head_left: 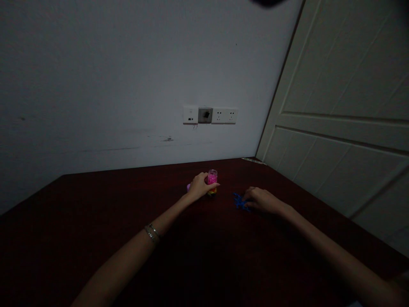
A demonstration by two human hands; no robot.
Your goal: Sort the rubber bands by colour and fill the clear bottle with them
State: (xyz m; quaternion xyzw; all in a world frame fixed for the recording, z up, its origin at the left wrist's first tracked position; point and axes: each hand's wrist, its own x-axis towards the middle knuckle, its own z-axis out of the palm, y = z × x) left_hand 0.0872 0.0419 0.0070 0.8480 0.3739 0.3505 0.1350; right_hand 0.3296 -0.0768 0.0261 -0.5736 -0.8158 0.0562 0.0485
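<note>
My left hand [198,186] is closed round a small clear jar [212,176] that stands upright on the dark red table. Pink bits fill its upper part, and yellow and green show near its base. The mouth of the jar looks uncovered. Partly hidden behind my left hand is a small light purple thing [188,186], perhaps a lid. To the right, my right hand [260,198] rests low over a loose pile of thin blue pieces [239,202]. Its fingers are bent together at the pile's edge, and what lies between the fingertips is too small to make out.
The dark red tabletop [143,268] runs back to a grey-white wall [121,76] with a row of sockets and switches [220,115]. A white panelled door [348,128] stands along the right side. A thin pale strip [254,160] lies at the back right corner.
</note>
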